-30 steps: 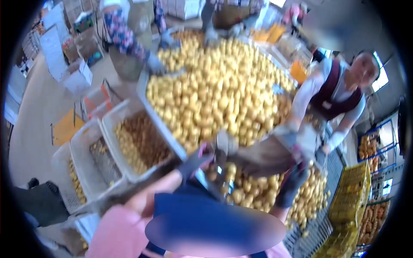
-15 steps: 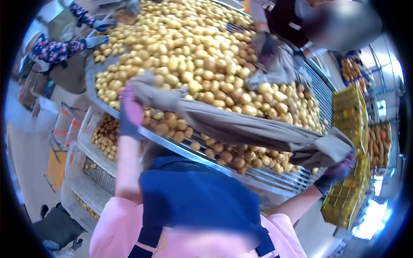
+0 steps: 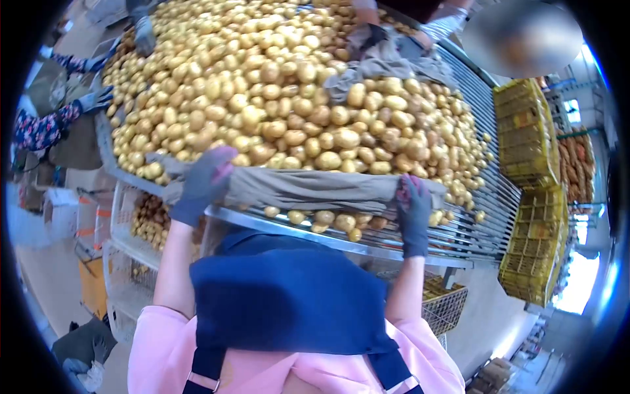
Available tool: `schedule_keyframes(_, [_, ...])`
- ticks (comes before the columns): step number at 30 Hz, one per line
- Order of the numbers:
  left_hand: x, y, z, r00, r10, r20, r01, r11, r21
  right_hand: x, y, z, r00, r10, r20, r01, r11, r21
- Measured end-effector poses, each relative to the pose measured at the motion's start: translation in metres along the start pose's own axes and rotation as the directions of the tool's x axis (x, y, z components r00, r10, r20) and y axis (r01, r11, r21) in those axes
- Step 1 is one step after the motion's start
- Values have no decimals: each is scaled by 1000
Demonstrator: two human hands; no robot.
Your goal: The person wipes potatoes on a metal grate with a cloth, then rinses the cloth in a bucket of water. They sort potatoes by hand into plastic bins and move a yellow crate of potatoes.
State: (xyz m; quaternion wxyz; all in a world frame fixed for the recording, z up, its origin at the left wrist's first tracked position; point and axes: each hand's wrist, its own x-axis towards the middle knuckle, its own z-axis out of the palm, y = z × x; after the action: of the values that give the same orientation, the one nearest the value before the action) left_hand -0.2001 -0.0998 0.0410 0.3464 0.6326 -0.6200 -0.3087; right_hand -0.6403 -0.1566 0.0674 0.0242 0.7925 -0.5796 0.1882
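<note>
A long grey-brown cloth [image 3: 308, 188] is stretched low across the near side of a large heap of potatoes [image 3: 262, 98]. My left hand [image 3: 203, 184], in a grey glove with a pink-purple inner side, is closed on the cloth's left part, by the table's near edge. At the cloth's right part, my right hand [image 3: 413, 213], gloved alike, grips the fabric with its fingers wrapped round it. A few potatoes show below the cloth, on the metal bars [image 3: 482, 217] of the table.
Opposite, a co-worker's gloved hands hold another grey cloth [image 3: 394, 65] on the heap. More gloved hands [image 3: 95, 98] reach in from the left. Yellow crates [image 3: 528, 131] stand at the right; white crates [image 3: 131, 259] with potatoes sit below the table at left.
My hands have come closer together, the right one moving left. The cloth has shifted from a slant to nearly level along the near side. The co-worker's cloth opposite appears more spread over the potatoes.
</note>
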Motion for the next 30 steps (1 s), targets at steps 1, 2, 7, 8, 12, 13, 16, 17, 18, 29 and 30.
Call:
schedule_keyframes(1, [7, -8, 22, 987, 154, 54, -161, 970, 182, 7, 1, 0, 999, 2, 32, 0, 999, -52])
schedule_keyframes(2, [13, -7, 37, 950, 285, 125, -311, 881, 356, 10, 0, 5, 998, 68, 0, -68, 997, 45])
schedule_keyframes(7, [-6, 2, 54, 931, 360, 66, -320, 714, 622, 16, 13, -33, 997, 71, -11, -71, 997, 7])
schedule_keyframes(8, [-11, 7, 51, 936, 346, 60, -305, 718, 626, 13, 17, -38, 989, 38, -140, -45, 998, -52])
schedule_keyframes(12, [-32, 12, 37, 905, 376, 200, -425, 826, 371, -6, 17, -46, 951, 213, -223, -219, 976, -2])
schedule_keyframes(13, [-40, 20, 34, 916, 342, 210, -391, 876, 281, -9, 19, -44, 958, 274, -79, -276, 961, -19])
schedule_keyframes(16, [-45, 38, 27, 896, 393, 206, -433, 875, 215, -3, 10, -31, 895, 373, 247, -390, 921, 22])
schedule_keyframes(17, [-39, 48, 21, 923, 199, 330, -272, 943, 193, 4, 3, -29, 945, 286, 160, -304, 948, 98])
schedule_keyframes(18, [-29, 55, 22, 892, 15, 452, -112, 976, 188, 15, -4, -28, 977, 205, 57, -212, 965, 157])
schedule_keyframes(29, [66, 111, 94, 972, 171, 158, -163, 985, -64, 109, -26, 33, 999, -8, -37, 17, 965, 262])
schedule_keyframes(30, [76, 118, 95, 968, 218, 126, -213, 976, -56, 113, -17, 28, 999, -1, -49, 19, 926, 377])
